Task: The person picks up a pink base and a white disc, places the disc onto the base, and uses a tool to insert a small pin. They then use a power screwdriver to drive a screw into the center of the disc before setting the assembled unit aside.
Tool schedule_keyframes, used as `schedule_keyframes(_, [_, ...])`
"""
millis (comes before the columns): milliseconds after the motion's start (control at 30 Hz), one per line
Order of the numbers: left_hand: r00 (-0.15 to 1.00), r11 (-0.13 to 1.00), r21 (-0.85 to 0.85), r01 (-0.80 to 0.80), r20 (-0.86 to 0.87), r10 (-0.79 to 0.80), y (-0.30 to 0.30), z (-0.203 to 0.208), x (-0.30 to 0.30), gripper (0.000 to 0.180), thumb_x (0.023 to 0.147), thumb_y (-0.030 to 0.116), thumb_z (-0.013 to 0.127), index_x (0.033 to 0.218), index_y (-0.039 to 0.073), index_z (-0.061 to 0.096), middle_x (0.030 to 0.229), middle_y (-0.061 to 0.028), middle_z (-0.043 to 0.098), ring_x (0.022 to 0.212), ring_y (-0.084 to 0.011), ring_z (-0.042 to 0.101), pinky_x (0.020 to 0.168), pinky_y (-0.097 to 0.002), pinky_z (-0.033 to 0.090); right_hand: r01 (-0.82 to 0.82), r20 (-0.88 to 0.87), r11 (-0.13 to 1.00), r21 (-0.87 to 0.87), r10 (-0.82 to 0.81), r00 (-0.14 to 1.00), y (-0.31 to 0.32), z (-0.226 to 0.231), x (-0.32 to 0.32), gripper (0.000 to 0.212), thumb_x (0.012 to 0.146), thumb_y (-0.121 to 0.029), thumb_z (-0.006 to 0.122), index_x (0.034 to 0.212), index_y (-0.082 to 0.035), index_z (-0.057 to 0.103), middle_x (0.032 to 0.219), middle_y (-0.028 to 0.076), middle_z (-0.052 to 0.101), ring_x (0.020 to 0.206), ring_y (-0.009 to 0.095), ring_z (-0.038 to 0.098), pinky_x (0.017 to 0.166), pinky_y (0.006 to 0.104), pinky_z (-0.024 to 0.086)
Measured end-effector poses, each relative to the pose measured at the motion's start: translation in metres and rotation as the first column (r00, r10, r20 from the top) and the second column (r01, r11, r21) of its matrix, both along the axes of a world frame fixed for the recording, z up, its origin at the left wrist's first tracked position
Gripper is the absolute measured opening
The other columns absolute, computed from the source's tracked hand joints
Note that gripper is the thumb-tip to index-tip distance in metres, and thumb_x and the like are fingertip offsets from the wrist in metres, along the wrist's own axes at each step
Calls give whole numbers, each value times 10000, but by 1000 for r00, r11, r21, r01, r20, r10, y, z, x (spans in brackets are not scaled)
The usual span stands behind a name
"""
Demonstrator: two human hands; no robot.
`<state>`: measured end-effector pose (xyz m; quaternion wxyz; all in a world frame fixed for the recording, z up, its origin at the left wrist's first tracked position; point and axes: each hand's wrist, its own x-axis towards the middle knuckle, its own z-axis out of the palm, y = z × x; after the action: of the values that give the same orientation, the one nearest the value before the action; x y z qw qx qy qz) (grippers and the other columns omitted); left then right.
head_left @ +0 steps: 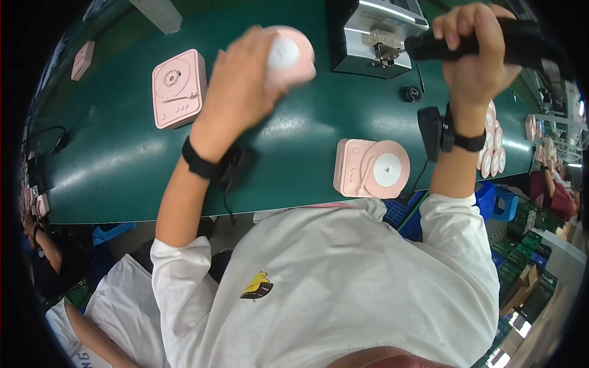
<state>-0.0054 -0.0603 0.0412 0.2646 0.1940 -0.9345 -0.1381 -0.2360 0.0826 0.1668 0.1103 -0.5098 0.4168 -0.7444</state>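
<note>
My left hand (240, 83), slightly blurred, is closed around a pink disc (302, 52) with a white centre, raised over the table. In my right hand (475, 58) is a black electric screwdriver (521, 43), lying almost level. Its tip points left at the metal outlet of a silver and black screw feeder (359, 46); whether they touch I cannot tell. Left of my left hand stands a pink toy record player (178, 89) with its disc off, showing a bare hub. Another pink record player (353, 162) near the front edge has its white-centred disc on.
A small black round part (412, 93) sits below the feeder on the green table (294, 135). Several pink discs (491, 150) are grouped at the right. A third pink case (82, 60) stands far left. A person in a white shirt (123, 306) sits at lower left.
</note>
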Motion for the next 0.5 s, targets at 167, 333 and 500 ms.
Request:
schedule_keyframes(167, [894,827,-385,-409,13,448,-20,7,1,797,754,285,858,1414,42,483,1407,-184,539,1292,-387,536,1021,-620,422,126,20,986,109,-129,991,-17,-20,-10,192,952,-128,665,947,-53,489,638,39,503,478,135,495,496,285,445])
schedule_keyframes(333, [460,511,-139,-848,285,841,-14,1,45,825,794,448,817,1409,10,483,1345,-203,578,1253,-400,563,1013,-643,426,-454,425,775,-440,625,655,-24,-36,-25,187,945,-119,673,915,-53,500,623,37,496,464,138,484,483,289,439])
schedule_keyframes(500, [531,527,102,-844,295,794,-10,-10,63,818,764,406,841,1392,7,499,1367,-207,570,1250,-421,560,1054,-577,425,32,86,978,206,-50,995,-1,-11,5,195,944,-114,675,878,-50,503,622,43,499,446,143,466,472,297,433])
